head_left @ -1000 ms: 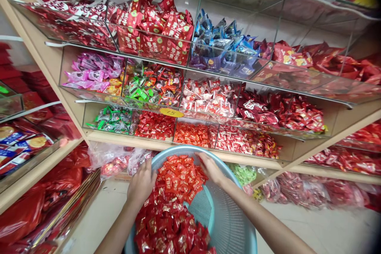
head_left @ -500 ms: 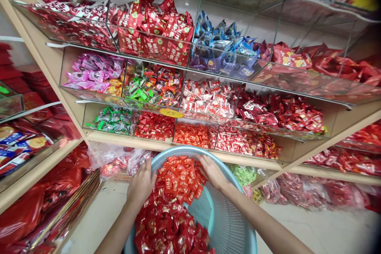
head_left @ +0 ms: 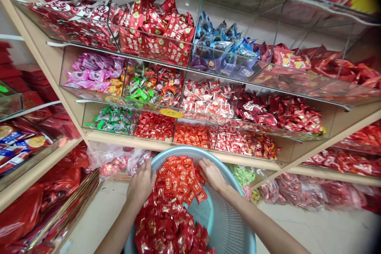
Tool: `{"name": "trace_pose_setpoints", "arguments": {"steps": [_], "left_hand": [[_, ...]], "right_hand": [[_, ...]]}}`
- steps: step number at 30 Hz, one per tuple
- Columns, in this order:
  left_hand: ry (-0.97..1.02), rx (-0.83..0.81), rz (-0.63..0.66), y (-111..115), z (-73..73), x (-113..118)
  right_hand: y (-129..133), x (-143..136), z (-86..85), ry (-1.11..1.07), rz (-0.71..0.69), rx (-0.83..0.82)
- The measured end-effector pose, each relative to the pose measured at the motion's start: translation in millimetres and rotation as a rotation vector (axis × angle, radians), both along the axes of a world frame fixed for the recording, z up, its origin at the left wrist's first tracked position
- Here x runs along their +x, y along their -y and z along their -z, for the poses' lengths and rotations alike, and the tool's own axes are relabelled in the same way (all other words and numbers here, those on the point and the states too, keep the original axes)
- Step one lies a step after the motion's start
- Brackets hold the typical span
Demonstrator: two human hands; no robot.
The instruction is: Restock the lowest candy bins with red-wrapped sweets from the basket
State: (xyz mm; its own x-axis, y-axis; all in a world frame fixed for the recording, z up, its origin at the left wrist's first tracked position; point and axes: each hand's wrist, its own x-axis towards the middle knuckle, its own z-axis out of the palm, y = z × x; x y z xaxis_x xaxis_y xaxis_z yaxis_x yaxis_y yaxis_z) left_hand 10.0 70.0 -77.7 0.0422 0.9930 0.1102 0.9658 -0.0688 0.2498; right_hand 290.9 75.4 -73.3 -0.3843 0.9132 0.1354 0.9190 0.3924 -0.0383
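A tall wooden shelf unit [head_left: 46, 53] fills most of the frame, tilted in view, with see-through bins of wrapped sweets in rows. Pale tiled floor [head_left: 327, 230] shows at lower right, looking smooth and hard. Red bags [head_left: 24, 218] lie at lower left, and plastic bags [head_left: 114, 162] sit beneath the lowest shelf. The round blue basket [head_left: 229, 222] stands at bottom centre, close to the unit; what supports it is hidden. Because most of its load lies toward the left, it could tip that way if the rim were pressed there. The left hand [head_left: 141, 180] is at the left rim, fingers loosely bent; I cannot tell whether it grasps the rim or any packets. The right hand [head_left: 212, 174] reaches inside, its curled fingers against the orange-red packets [head_left: 180, 178] at the basket's far side; whether it grips any is hidden. Dark red packets [head_left: 169, 226] fill the near left part. A sideways push could slide the slick wrappers together and mix the two kinds, while a quick lift with a loose grasp could drop some over the rim.
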Motion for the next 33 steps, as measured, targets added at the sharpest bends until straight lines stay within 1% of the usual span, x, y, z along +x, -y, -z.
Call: {"name": "trace_pose_setpoints", "arguments": {"steps": [4,6,8,11,13,15,18,24,29,31,33], "left_hand": [[0.011,-0.017,-0.009,0,-0.7,0],[0.016,-0.026,-0.011,0,-1.6,1],[0.02,-0.033,-0.013,0,-2.1,1],[0.017,-0.035,-0.02,0,-2.0,1],[0.014,-0.029,-0.018,0,-1.8,1],[0.01,-0.024,-0.014,0,-1.9,1],[0.01,-0.017,-0.006,1,-2.3,1],[0.02,-0.014,-0.002,1,-3.2,1],[0.021,-0.02,-0.007,1,-4.7,2],[0.01,-0.026,-0.012,1,-4.4,2],[-0.001,-0.026,-0.014,0,-3.7,2]], "right_hand": [[12,-3,-6.1,-0.069,-0.029,-0.019],[21,-2,-5.8,-0.048,-0.041,-0.05],[31,1,-0.8,0.037,-0.047,-0.126],[45,6,12.5,0.211,-0.053,-0.272],[51,7,20.7,0.295,-0.056,-0.327],[54,5,26.2,0.344,-0.056,-0.334],[55,0,30.4,0.383,-0.075,-0.299],[55,-5,32.4,0.415,-0.144,-0.211],[58,-5,30.7,0.38,-0.247,-0.263],[59,-5,28.8,0.365,-0.237,-0.3],[57,-2,23.3,0.335,-0.211,-0.328]]}}
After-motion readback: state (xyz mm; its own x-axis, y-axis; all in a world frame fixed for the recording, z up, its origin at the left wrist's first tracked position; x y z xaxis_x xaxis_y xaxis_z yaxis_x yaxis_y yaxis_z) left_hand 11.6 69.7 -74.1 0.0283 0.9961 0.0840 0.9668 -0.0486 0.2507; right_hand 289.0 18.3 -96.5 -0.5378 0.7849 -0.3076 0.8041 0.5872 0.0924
